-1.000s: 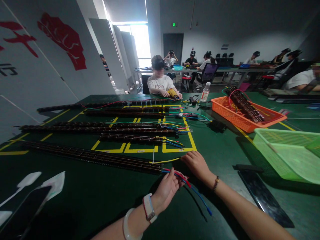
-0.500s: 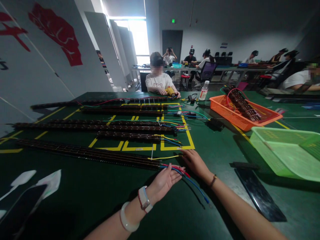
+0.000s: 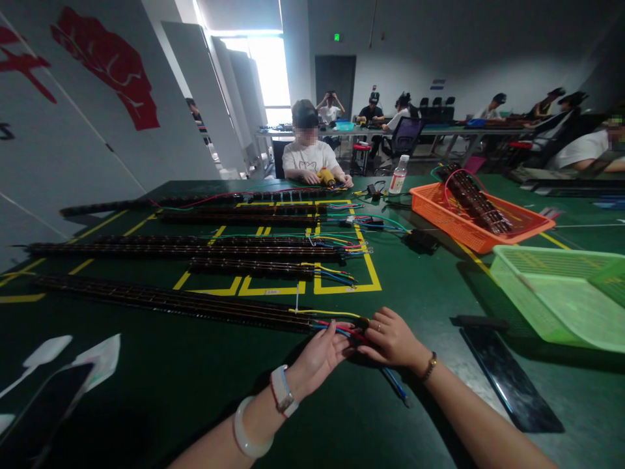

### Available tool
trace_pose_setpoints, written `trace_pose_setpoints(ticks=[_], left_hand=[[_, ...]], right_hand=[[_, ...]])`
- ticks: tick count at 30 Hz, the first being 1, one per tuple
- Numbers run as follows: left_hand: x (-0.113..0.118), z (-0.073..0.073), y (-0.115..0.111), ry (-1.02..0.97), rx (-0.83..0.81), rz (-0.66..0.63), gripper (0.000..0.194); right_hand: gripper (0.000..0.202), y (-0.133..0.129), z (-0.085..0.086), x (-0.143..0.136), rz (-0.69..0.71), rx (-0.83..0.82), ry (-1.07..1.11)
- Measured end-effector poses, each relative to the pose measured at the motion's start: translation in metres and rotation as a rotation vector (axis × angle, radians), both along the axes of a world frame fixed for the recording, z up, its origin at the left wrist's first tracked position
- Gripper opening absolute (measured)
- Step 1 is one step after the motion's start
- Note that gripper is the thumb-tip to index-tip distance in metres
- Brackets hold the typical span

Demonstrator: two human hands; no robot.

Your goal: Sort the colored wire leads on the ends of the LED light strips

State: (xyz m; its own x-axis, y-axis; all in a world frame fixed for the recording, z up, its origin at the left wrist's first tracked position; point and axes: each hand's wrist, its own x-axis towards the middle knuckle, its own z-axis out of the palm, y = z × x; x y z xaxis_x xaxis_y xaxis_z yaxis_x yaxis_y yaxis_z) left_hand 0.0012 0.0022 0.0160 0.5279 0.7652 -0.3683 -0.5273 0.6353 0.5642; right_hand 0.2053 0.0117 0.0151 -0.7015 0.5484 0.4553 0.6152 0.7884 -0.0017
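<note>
A long black strip bundle (image 3: 195, 303) lies across the near side of the green table, with red and blue wires and a yellow wire (image 3: 327, 312) at its right end. My left hand (image 3: 325, 358) is palm up, loosely cradling the red and blue wires (image 3: 336, 327) between thumb and lightly bent fingers. Touching its fingertips, my right hand (image 3: 393, 339) has its fingers curled round the wires, the yellow one running into it. Blue wire ends (image 3: 398, 387) stick out below the right hand. What its fingertips pinch is partly hidden.
Several more strip bundles (image 3: 205, 249) lie farther back over yellow tape outlines. To the right are an orange basket (image 3: 439, 221), a green basket (image 3: 525, 296) and a dark glossy panel (image 3: 512, 378). A phone (image 3: 43, 404) lies at left. Across the table sits a person (image 3: 310, 156) with a yellow tool.
My right hand has moved nearer and curled its fingers, bringing the yellow wire toward the red and blue ones. My left hand has barely moved.
</note>
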Motion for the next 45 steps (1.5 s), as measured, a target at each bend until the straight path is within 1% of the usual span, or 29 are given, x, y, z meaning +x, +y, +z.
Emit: trace_pose_setpoints(ticks=[3, 6, 9, 15, 22, 25, 28, 33, 41, 43, 45], left_hand=[[0.0, 0.0, 0.0, -0.008, -0.009, -0.014, 0.031], [0.0, 0.0, 0.0, -0.004, -0.018, -0.004, 0.029], [0.002, 0.001, -0.002, 0.036, -0.001, 0.018, 0.028], [0.002, 0.001, -0.005, 0.102, 0.05, 0.008, 0.033], [-0.003, -0.004, -0.004, 0.019, 0.02, -0.025, 0.032], [-0.003, -0.003, -0.004, 0.014, 0.004, -0.011, 0.032], [-0.003, -0.002, -0.004, -0.002, -0.01, 0.002, 0.032], [-0.003, -0.001, -0.005, 0.005, 0.011, 0.01, 0.033], [-0.002, -0.005, -0.003, -0.006, -0.011, 0.025, 0.031], [-0.002, -0.005, -0.003, -0.012, -0.015, 0.029, 0.031], [-0.001, -0.005, -0.003, -0.016, -0.013, 0.028, 0.031]], right_hand=[[0.031, 0.003, -0.004, -0.003, 0.009, 0.02, -0.022], [0.03, 0.007, -0.007, -0.002, -0.042, 0.024, -0.023], [0.029, 0.012, -0.01, 0.001, -0.112, -0.006, -0.035], [0.03, 0.023, -0.012, 0.0, -0.189, -0.041, -0.098], [0.033, 0.035, -0.015, -0.003, -0.306, -0.006, -0.079], [0.034, 0.035, -0.015, -0.005, -0.306, 0.005, -0.07], [0.035, 0.028, -0.014, -0.005, -0.296, 0.006, -0.066], [0.033, 0.018, -0.013, -0.008, -0.313, -0.031, -0.059], [0.032, 0.024, -0.014, -0.015, -0.406, -0.044, -0.012], [0.032, 0.023, -0.014, -0.014, -0.387, -0.055, -0.014], [0.033, 0.021, -0.014, -0.011, -0.332, -0.075, -0.031]])
